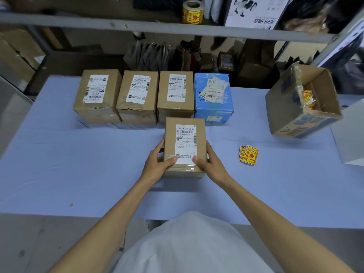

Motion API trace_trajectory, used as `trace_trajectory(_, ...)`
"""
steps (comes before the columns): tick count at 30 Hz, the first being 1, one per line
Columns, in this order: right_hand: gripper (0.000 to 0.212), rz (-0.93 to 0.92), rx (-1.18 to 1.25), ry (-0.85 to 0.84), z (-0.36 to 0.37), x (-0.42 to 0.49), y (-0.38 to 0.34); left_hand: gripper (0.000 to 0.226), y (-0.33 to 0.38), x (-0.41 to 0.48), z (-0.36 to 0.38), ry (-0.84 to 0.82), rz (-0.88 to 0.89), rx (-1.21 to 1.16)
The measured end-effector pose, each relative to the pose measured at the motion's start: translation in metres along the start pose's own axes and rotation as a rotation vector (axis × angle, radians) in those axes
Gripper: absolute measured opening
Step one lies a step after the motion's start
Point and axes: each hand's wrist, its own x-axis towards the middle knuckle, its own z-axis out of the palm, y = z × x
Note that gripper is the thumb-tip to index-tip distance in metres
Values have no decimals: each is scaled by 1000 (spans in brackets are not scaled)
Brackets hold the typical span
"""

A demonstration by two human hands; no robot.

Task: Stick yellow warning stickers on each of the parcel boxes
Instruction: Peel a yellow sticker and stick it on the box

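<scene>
A brown parcel box (184,134) with a white shipping label lies in the middle of the blue table (78,164). My left hand (157,164) grips its left side and my right hand (209,162) grips its right side, both thumbs on the top face. Behind it stand three brown parcel boxes (98,95), (137,95), (175,93) and a blue parcel box (213,97) in a row, each with a white label. A small stack of yellow warning stickers (248,155) lies on the table to the right of my right hand.
An open cardboard box (301,101) sits tilted at the right rear with yellow scraps inside. A roll of yellow stickers (192,11) stands on the shelf above. A white object (352,134) is at the right edge. Shelving with bags and boxes runs behind the table.
</scene>
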Motion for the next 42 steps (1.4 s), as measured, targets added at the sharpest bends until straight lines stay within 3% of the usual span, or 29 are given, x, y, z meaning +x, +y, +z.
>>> trace_trajectory(5,57,65,-73,-38,-15,4,6,79,3,2,0,19,15,43)
trace_trajectory(9,48,163,-323,198,-46,12,23,84,12,7,3,103,3,135)
trace_trajectory(15,40,290,-735,453,-98,19,61,66,26,7,10,240,103,338)
trace_trajectory(18,35,343,-867,418,-107,19,74,60,26,6,12,230,109,352)
trace_trajectory(24,30,250,-1166,233,-102,18,83,54,23,6,15,261,106,347)
trace_trajectory(29,41,174,-988,312,-111,12,85,51,27,5,15,260,92,346)
trace_trajectory(31,46,158,-1036,325,-119,12,84,51,29,5,15,256,93,341)
trace_trajectory(35,28,189,-1176,228,-128,17,85,49,32,6,14,260,92,352)
trace_trajectory(38,19,61,-1218,238,-127,19,88,49,33,7,12,261,87,372)
trace_trajectory(40,19,0,-1105,332,-126,20,85,54,35,6,12,269,94,398)
trace_trajectory(42,21,34,-826,437,-119,22,70,56,41,5,12,307,124,417)
